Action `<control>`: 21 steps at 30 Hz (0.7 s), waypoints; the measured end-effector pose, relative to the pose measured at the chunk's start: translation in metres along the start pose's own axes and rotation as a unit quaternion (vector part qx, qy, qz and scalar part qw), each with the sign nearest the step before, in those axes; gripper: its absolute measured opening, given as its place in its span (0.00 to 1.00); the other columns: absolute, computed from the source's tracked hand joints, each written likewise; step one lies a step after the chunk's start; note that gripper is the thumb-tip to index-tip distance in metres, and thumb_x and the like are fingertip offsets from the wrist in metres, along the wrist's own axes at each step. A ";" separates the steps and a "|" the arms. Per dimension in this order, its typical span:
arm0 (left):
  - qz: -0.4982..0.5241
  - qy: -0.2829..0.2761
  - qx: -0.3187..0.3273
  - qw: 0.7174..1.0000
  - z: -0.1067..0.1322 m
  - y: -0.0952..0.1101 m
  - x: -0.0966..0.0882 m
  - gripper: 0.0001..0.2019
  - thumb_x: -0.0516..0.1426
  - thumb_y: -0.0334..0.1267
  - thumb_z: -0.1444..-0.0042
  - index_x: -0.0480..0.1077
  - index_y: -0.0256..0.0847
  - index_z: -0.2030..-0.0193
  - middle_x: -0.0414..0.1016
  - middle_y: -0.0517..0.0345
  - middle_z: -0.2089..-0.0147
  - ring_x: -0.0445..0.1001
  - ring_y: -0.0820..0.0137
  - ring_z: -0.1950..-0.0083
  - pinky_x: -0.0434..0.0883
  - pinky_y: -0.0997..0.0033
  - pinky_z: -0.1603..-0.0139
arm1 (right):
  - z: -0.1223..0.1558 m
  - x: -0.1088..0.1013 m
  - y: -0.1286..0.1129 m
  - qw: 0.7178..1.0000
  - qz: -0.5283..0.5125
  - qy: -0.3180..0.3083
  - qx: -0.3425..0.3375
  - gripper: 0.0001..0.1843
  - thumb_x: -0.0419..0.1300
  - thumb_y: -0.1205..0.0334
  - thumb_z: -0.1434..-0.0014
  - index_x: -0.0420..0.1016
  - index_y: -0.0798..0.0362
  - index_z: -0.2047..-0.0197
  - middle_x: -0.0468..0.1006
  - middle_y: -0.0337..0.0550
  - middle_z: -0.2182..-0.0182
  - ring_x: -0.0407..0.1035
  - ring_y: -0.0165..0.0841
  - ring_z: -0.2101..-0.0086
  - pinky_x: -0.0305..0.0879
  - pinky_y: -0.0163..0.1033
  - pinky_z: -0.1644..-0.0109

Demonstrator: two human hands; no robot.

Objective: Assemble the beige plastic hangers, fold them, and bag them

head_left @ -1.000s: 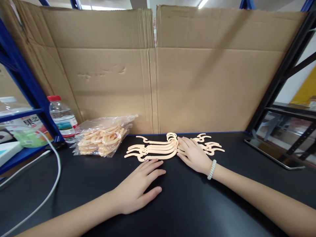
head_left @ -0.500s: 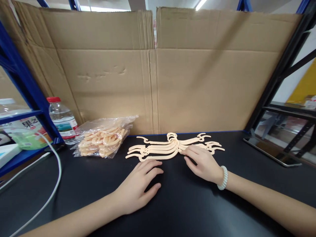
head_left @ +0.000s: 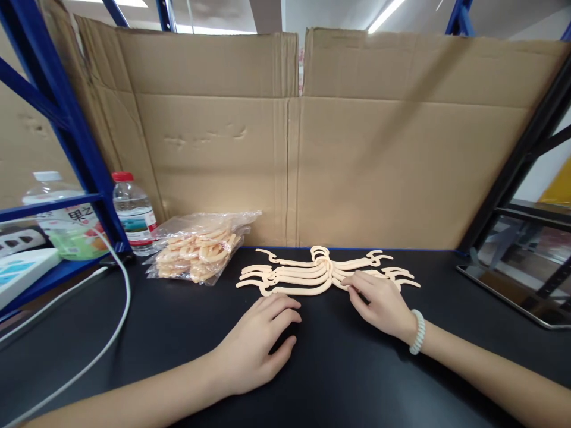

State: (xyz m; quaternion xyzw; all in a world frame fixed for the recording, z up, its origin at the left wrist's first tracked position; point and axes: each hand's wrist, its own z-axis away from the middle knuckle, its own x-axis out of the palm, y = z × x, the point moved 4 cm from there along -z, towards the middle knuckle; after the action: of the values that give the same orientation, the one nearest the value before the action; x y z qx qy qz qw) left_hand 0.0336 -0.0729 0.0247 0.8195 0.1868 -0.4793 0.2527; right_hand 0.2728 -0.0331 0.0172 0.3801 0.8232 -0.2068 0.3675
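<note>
Several peach-coloured plastic clothes hangers (head_left: 303, 289) lie nested on the black table, their hooks bunched near the middle and curled ends spreading to both sides. My right hand (head_left: 379, 300), with a pale coil band at its wrist, reaches over their right-hand arms. Its thumb and fingertips come close together on a hanger arm just right of the middle; the hand covers part of that side. In front of the left half, my left hand (head_left: 263, 339) rests over the table with fingers bent and apart, holding nothing. It is close to the nearest hanger but apart from it.
A clear plastic bag (head_left: 196, 246) of similar peach pieces lies left of the hangers. Behind it stands a red-capped water bottle (head_left: 134, 214). A white cable (head_left: 127, 297) curves along the left. Cardboard (head_left: 379, 172) walls the back; a dark flat device (head_left: 513, 297) is at right.
The view has shifted, so the whole scene sits further right. My right fingertips have slid slightly right along the hangers, away from the hooks. My left hand keeps much the same pose.
</note>
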 end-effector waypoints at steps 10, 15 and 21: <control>0.015 -0.028 0.007 0.999 -0.002 -0.006 0.002 0.14 0.52 0.28 0.42 0.67 0.44 0.50 0.71 0.50 0.45 0.69 0.60 0.43 0.69 0.57 0.42 | 0.009 -0.008 0.013 0.998 0.010 -0.031 0.059 0.13 0.50 0.68 0.38 0.72 0.52 0.55 0.75 0.48 0.58 0.70 0.40 0.57 0.69 0.45 0.56; 0.012 -0.032 0.001 0.999 -0.003 -0.006 0.004 0.13 0.51 0.29 0.41 0.67 0.43 0.50 0.71 0.50 0.44 0.68 0.61 0.43 0.69 0.58 0.42 | 0.010 -0.001 0.016 0.996 0.000 -0.080 0.037 0.11 0.54 0.68 0.39 0.73 0.52 0.55 0.75 0.49 0.57 0.68 0.42 0.56 0.67 0.50 0.52; 0.013 -0.029 0.004 0.999 -0.003 -0.008 0.005 0.13 0.51 0.30 0.41 0.67 0.43 0.50 0.71 0.50 0.45 0.69 0.61 0.43 0.69 0.59 0.42 | 0.011 -0.002 0.021 0.995 -0.032 -0.081 0.054 0.07 0.57 0.67 0.39 0.73 0.52 0.57 0.76 0.46 0.60 0.68 0.41 0.58 0.67 0.48 0.53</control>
State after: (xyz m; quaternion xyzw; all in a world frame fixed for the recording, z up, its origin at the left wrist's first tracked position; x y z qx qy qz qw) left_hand 0.0334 -0.0647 0.0196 0.8086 0.1669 -0.5004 0.2606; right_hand 0.2951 -0.0278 0.0108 0.3548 0.7903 -0.2923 0.4051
